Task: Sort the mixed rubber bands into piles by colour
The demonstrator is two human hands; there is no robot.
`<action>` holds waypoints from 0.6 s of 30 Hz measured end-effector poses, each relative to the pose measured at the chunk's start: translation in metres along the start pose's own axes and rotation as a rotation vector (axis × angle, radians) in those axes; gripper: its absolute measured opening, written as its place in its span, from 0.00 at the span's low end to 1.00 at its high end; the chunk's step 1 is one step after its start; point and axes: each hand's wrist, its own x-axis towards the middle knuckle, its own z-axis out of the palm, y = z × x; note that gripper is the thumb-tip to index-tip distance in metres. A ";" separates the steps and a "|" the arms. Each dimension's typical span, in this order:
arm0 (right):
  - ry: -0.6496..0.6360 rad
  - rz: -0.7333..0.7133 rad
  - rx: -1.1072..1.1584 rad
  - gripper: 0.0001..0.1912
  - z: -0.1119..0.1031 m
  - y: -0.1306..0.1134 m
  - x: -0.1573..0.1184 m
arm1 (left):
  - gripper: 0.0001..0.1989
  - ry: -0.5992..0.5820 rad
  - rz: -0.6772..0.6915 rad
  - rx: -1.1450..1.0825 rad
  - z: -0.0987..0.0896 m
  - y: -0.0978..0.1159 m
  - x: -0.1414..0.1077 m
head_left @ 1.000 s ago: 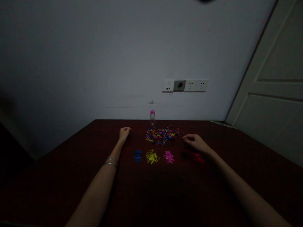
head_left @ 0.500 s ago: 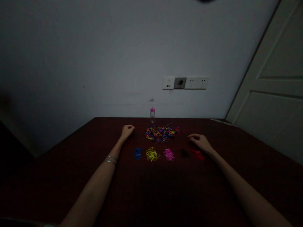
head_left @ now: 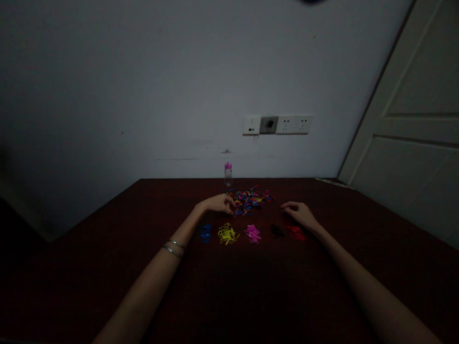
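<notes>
A mixed pile of small colourful rubber bands [head_left: 251,199] lies toward the back of the table. My left hand [head_left: 219,204] reaches in at the pile's left edge, its fingers bent down and a little apart among the bands; I see nothing held. To the right of the pile my right hand [head_left: 299,213] rests on the table, fingers loosely spread and holding nothing. Nearer to me runs a row of single-colour heaps: blue bands [head_left: 206,233], yellow bands [head_left: 228,234], pink bands [head_left: 253,234], black bands [head_left: 276,231] and red bands [head_left: 296,233].
A small clear bottle with a pink top [head_left: 228,175] stands behind the pile. The dark red-brown table [head_left: 248,288] meets a pale wall [head_left: 179,90] with sockets [head_left: 293,125]. A white panelled door [head_left: 423,123] is at the right. The light is dim.
My left hand has moved right, from the bare table beside the pile to the pile's left edge. My right hand has stayed in place. The view has shifted slightly.
</notes>
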 end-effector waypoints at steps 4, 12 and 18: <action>0.001 0.010 0.002 0.13 0.000 -0.002 0.000 | 0.21 -0.012 -0.003 0.100 0.012 0.002 0.004; -0.011 0.008 0.000 0.13 0.000 -0.001 0.000 | 0.16 0.026 0.032 0.205 0.015 -0.004 0.009; -0.017 0.005 -0.010 0.13 0.000 0.001 0.001 | 0.14 0.035 0.038 0.202 0.016 -0.005 0.010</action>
